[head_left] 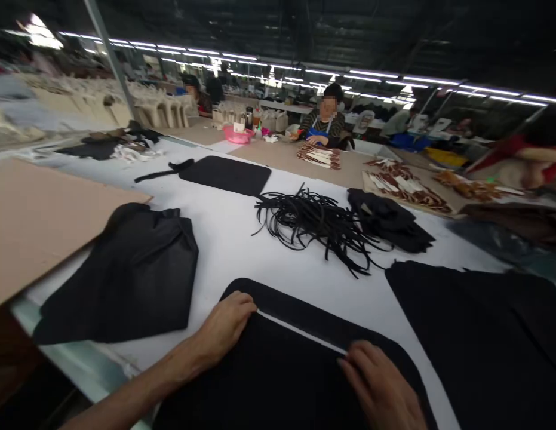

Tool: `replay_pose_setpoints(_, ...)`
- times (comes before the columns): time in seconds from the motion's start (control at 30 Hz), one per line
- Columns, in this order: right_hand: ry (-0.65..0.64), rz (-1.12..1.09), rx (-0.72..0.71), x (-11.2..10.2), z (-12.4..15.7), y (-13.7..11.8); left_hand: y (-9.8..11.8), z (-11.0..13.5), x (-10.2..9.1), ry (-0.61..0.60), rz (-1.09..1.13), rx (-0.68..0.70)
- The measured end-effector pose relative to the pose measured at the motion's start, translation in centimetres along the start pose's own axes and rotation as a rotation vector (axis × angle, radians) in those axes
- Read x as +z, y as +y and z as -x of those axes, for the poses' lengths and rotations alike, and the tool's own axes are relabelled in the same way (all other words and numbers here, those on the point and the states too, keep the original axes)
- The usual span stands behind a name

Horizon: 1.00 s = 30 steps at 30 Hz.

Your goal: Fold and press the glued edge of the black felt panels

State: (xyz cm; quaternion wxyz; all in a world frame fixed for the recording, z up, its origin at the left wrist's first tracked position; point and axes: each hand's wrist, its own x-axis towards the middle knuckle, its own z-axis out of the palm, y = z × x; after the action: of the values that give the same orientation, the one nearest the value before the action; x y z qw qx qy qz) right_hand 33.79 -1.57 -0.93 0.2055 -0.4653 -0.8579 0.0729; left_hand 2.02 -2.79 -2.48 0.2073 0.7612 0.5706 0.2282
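A black fabric panel with rounded corners (278, 382) lies on the white table right in front of me, with a thin white line running across it near its far edge. My left hand (224, 328) rests on the panel's left corner, fingers curled down and pressed onto the fabric at the start of that line. My right hand (380, 388) sits on the panel to the right, fingers bent and pressed together at the other end of the line. Neither hand lifts anything.
A folded black fabric pile (129, 275) lies at the left, a brown cardboard sheet (40, 221) beyond it. A tangle of black straps (318, 224) sits mid-table, more black pieces (479, 334) at right. A seated person (325, 122) works at the far end.
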Motion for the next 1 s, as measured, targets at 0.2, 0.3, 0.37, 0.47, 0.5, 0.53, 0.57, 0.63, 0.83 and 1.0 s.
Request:
replay_pose_setpoints(0.2,-0.147,-0.003,-0.021,2.3,-5.1,-4.6,0.6,-1.8,1.0,-0.045,-0.096,0.082)
replay_pose_setpoints(0.3,-0.164,0.027,-0.065,3.6,-6.7,-6.2,0.5,-2.3,1.2,-0.037,-0.177,0.112)
replay_pose_setpoints(0.37,-0.156,0.081,-0.114,4.7,-7.2,-6.8,0.3,-2.5,1.2,-0.035,-0.195,0.129)
replay_pose_setpoints(0.47,-0.119,0.197,-0.197,6.4,-7.5,-7.2,0.1,-2.7,1.1,-0.046,-0.2,0.166)
replay_pose_setpoints(0.5,-0.115,0.231,-0.223,6.8,-7.5,-7.3,0.0,-2.7,1.0,-0.051,-0.201,0.18)
replay_pose_setpoints(0.53,-0.116,0.259,-0.251,7.2,-7.5,-7.4,0.0,-2.7,1.0,-0.056,-0.202,0.193)
replay_pose_setpoints(0.57,-0.121,0.284,-0.279,7.5,-7.5,-7.4,-0.1,-2.7,0.9,-0.06,-0.204,0.205)
replay_pose_setpoints(0.63,-0.13,0.328,-0.329,7.7,-7.6,-7.5,-0.2,-2.8,0.9,-0.067,-0.211,0.225)
replay_pose_setpoints(0.83,-0.168,0.28,-0.308,7.2,-8.7,-7.1,-0.3,-3.0,1.2,-0.063,-0.25,0.263)
replay_pose_setpoints(1.0,-0.202,0.148,-0.225,6.6,-9.1,-6.3,-0.6,-3.1,1.7,-0.035,-0.253,0.25)
